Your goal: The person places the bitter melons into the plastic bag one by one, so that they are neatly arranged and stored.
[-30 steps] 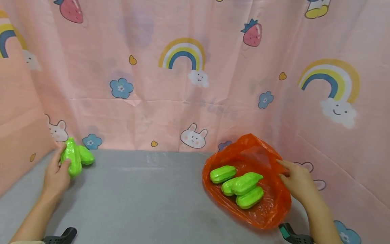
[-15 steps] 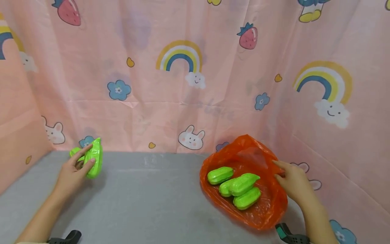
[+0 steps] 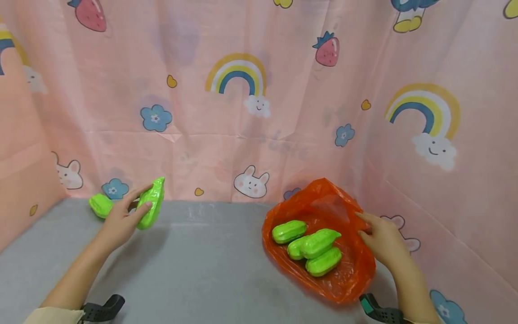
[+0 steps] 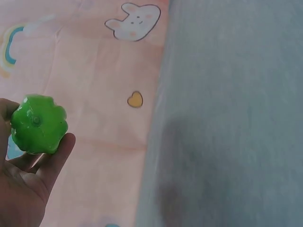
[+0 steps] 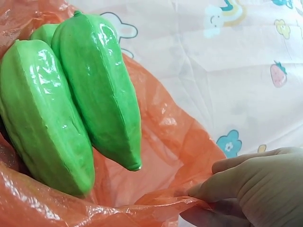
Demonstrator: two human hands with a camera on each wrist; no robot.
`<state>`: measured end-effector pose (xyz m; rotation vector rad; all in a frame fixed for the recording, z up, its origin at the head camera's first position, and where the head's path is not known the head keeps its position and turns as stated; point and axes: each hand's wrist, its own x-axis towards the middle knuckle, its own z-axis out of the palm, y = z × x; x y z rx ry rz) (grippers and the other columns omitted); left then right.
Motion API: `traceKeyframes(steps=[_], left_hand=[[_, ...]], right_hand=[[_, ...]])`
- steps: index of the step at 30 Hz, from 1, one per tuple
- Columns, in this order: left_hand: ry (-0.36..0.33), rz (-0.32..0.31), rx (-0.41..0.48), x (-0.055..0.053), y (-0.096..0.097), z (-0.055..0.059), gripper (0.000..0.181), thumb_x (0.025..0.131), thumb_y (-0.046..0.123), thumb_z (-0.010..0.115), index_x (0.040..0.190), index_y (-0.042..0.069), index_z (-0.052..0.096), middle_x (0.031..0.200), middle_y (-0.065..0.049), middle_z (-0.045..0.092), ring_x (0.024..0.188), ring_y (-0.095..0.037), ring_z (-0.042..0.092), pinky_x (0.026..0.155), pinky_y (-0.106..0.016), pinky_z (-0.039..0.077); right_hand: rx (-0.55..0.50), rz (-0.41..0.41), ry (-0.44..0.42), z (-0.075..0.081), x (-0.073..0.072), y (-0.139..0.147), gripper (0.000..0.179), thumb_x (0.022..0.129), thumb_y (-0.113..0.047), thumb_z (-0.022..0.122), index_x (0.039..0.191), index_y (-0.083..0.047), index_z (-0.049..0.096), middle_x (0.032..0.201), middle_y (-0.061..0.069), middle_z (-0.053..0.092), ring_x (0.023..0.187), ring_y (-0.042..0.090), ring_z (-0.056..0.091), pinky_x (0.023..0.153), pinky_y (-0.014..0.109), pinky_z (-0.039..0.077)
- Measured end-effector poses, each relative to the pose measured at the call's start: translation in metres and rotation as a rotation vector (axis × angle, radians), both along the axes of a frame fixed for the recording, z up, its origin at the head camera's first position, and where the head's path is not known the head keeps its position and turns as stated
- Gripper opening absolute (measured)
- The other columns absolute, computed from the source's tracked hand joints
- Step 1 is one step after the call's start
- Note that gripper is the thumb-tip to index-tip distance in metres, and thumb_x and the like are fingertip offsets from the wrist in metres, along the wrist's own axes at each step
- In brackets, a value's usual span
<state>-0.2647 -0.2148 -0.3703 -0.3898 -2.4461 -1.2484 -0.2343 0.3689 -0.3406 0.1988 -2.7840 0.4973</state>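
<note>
My left hand (image 3: 121,221) holds a glossy, ridged green gourd (image 3: 151,204) between thumb and fingers, raised over the table at the left. In the left wrist view, the rounded, lobed end of this gourd (image 4: 39,124) faces the camera. At the right, my right hand (image 3: 384,238) pinches the rim of an orange-red plastic bag (image 3: 358,265), whose mouth is spread wide. Several similar green gourds lie inside the bag, one (image 3: 319,243) resting on others. The right wrist view shows the bag film (image 5: 161,203) gathered between thumb and fingers (image 5: 218,184).
Another green gourd (image 3: 101,205) lies at the far left of the grey tabletop (image 3: 210,261), behind the left hand. A pink printed cloth (image 3: 194,108) hangs along the back and both sides. Black straps with camera mounts (image 3: 104,308) sit on the wrists.
My left hand has lifted a gourd from beside the other one and carried it to the right. The right hand keeps its hold on the bag; the view has shifted slightly.
</note>
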Motion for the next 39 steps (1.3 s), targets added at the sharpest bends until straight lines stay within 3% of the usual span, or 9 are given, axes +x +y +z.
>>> traceKeyframes(steps=[8, 16, 22, 28, 35, 39], left_hand=[[-0.06, -0.092, 0.021, -0.015, 0.035, 0.008, 0.055, 0.105, 0.027, 0.055, 0.156, 0.015, 0.04, 0.148, -0.023, 0.049, 0.126, -0.046, 0.056, 0.069, -0.021, 0.054], [-0.071, -0.175, 0.11, -0.023, 0.076, 0.005, 0.049, 0.101, 0.022, 0.062, 0.148, 0.011, 0.051, 0.144, -0.023, 0.055, 0.123, -0.045, 0.061, 0.071, -0.023, 0.057], [-0.088, -0.173, 0.161, -0.03, 0.104, 0.006, 0.047, 0.099, 0.024, 0.064, 0.144, 0.014, 0.056, 0.142, -0.02, 0.057, 0.12, -0.042, 0.064, 0.069, -0.026, 0.058], [-0.079, -0.173, 0.221, -0.038, 0.136, 0.012, 0.044, 0.098, 0.022, 0.065, 0.142, 0.019, 0.06, 0.145, -0.012, 0.058, 0.128, -0.036, 0.062, 0.076, -0.027, 0.059], [-0.12, -0.279, 0.309, -0.044, 0.175, 0.017, 0.045, 0.098, 0.02, 0.065, 0.142, 0.02, 0.059, 0.146, -0.012, 0.057, 0.129, -0.034, 0.06, 0.081, -0.034, 0.061], [-0.102, -0.315, 0.344, -0.049, 0.192, 0.016, 0.043, 0.098, 0.018, 0.064, 0.141, 0.021, 0.06, 0.141, -0.013, 0.06, 0.122, -0.033, 0.064, 0.081, -0.035, 0.061]], right_hand=[[0.0, 0.007, 0.024, -0.001, -0.001, 0.002, 0.045, 0.089, 0.002, 0.068, 0.132, 0.009, 0.059, 0.12, 0.036, 0.065, 0.091, 0.045, 0.071, 0.075, 0.055, 0.06], [-0.007, -0.005, 0.021, 0.0, -0.001, 0.004, 0.046, 0.089, 0.002, 0.067, 0.133, 0.01, 0.059, 0.121, 0.037, 0.064, 0.091, 0.045, 0.072, 0.074, 0.054, 0.061], [-0.011, -0.008, 0.023, -0.001, 0.0, 0.007, 0.046, 0.088, 0.001, 0.067, 0.133, 0.009, 0.059, 0.124, 0.038, 0.062, 0.091, 0.046, 0.072, 0.073, 0.053, 0.061], [-0.005, -0.006, 0.024, 0.0, 0.002, 0.009, 0.046, 0.088, 0.001, 0.068, 0.133, 0.009, 0.06, 0.123, 0.038, 0.063, 0.091, 0.046, 0.072, 0.073, 0.053, 0.061], [-0.02, -0.028, -0.004, 0.002, 0.003, 0.01, 0.048, 0.089, 0.001, 0.067, 0.135, 0.009, 0.058, 0.127, 0.038, 0.06, 0.094, 0.047, 0.072, 0.074, 0.053, 0.061], [-0.022, -0.04, -0.019, 0.003, 0.003, 0.009, 0.049, 0.09, 0.0, 0.067, 0.136, 0.008, 0.057, 0.128, 0.039, 0.059, 0.095, 0.047, 0.071, 0.074, 0.053, 0.061]])
